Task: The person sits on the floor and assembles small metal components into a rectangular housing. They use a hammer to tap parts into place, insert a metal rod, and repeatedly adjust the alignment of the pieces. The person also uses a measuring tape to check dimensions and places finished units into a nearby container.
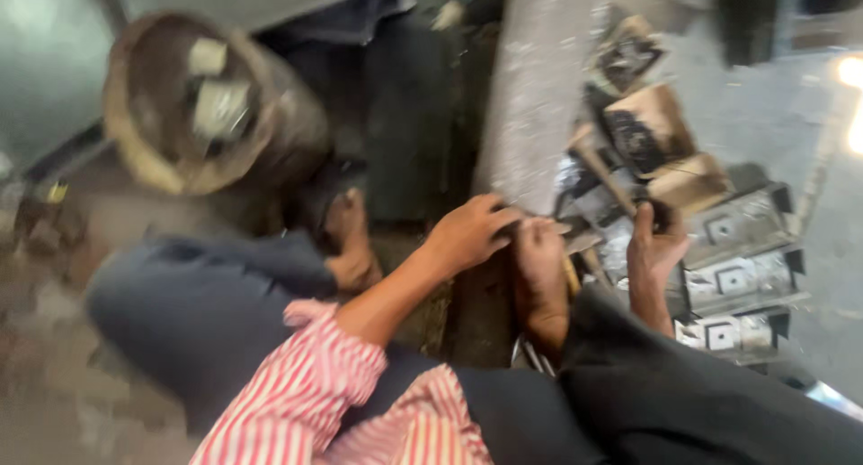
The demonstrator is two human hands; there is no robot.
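The view is blurred. My left hand (472, 233) reaches out from a red-and-white striped sleeve (306, 384), its fingers pinched on a thin, flat metal piece (550, 225) just above my bare foot (542, 281). My right hand (656, 247) is further right, its fingers curled around a small dark object (662, 215) I cannot identify. A wooden handle (600, 170) slants up and left from near that hand. Grey metal pieces with square cut-outs (742, 272) lie stacked directly right of my right hand.
Brown plates with dark square marks (649, 124) lie on the grey floor above the hands. A large round rusty drum (193, 106) lies at the upper left. My other bare foot (351, 245) rests beside it. My dark-trousered knees (207, 303) fill the foreground.
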